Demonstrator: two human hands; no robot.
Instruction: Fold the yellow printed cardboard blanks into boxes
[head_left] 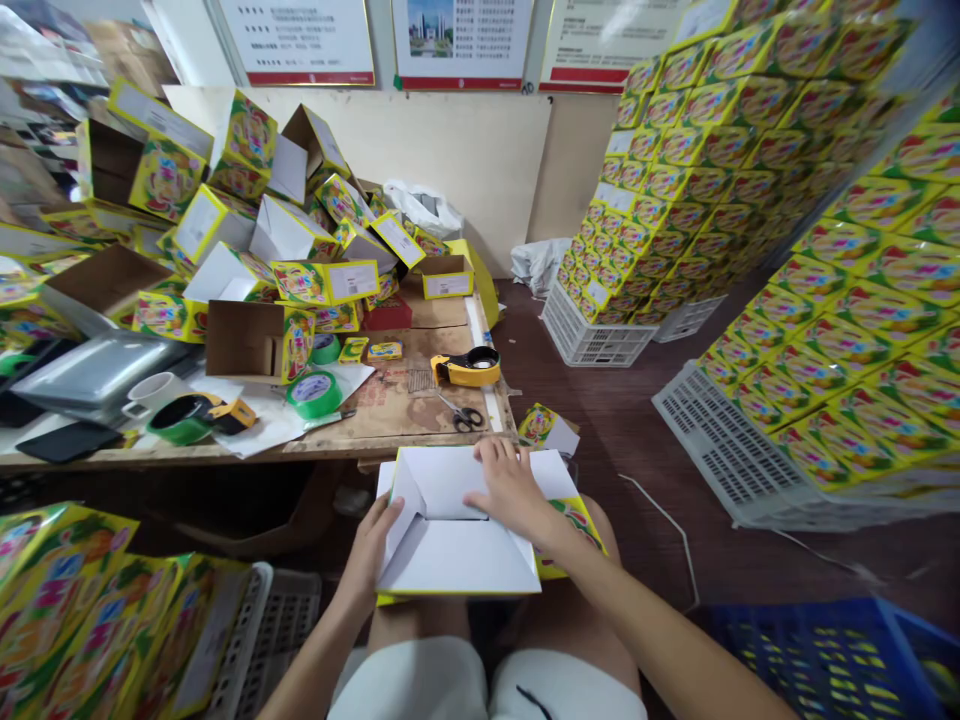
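A carton (465,555) with white inner flaps and yellow-green printed sides lies across the person's lap, its flaps folded inward. My left hand (377,535) holds the carton's left side, thumb on the edge and fingers partly hidden beyond it. Over the right part of the flaps is my right hand (508,490), fingers apart, touching the white panels near the far edge. Past the carton, scissors (466,416) and a yellow tape dispenser (472,368) rest near the table's right corner.
Empty cartons (259,340) pile up on the wooden table (397,400), beside green tape (313,394) and a white mug (154,393). Stacked cartons (675,180) stand in white crates (596,335) at right. A blue crate (825,650) sits lower right; more cartons (75,610) lower left.
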